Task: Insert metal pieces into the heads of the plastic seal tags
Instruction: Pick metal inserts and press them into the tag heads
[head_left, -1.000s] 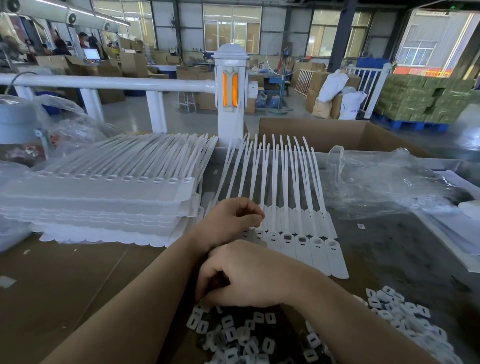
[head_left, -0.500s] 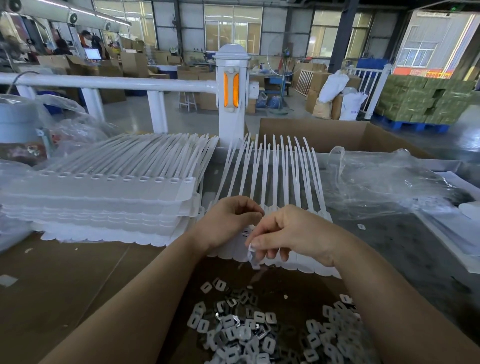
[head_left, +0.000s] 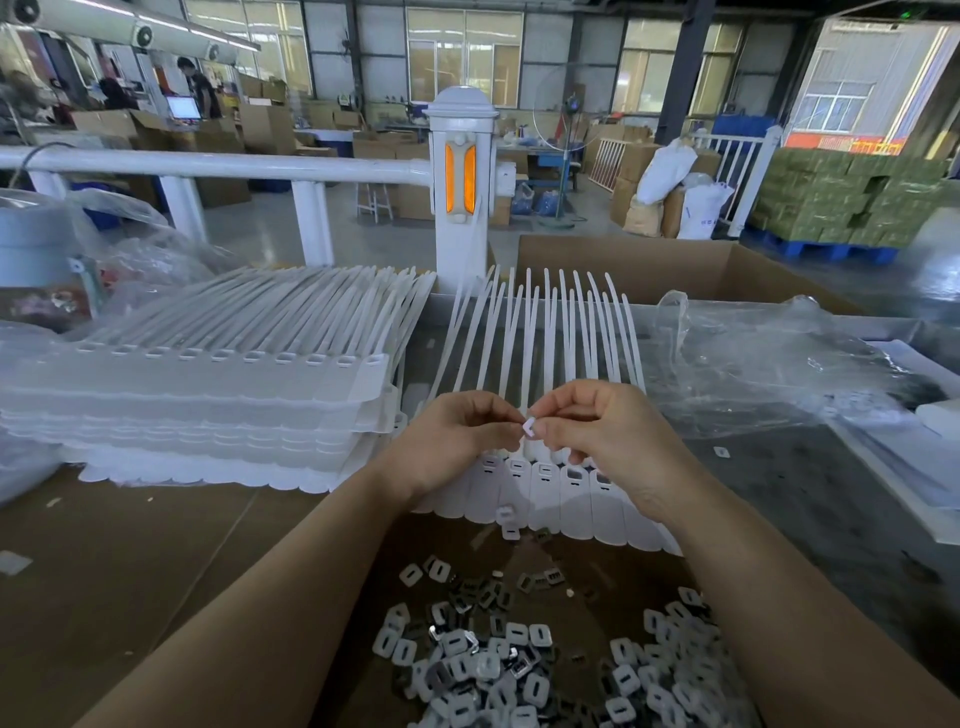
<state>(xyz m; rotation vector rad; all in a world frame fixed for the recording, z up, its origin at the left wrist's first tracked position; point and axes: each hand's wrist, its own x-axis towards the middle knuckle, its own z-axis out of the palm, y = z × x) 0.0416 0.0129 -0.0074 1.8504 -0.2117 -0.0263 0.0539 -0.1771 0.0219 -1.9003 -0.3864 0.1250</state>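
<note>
One metal piece (head_left: 528, 428) sits pinched between my left hand (head_left: 457, 441) and right hand (head_left: 608, 431) at frame centre, held just above the strip of seal tags (head_left: 540, 483), I judge so I can turn it to suit an open head. Spare pieces (head_left: 519, 660) lie heaped in the lower frame, within reach.

both hands cover the heads of several seal tags (head_left: 543, 480) in the row; the pile of pieces (head_left: 519, 670) runs off the bottom edge.
</note>
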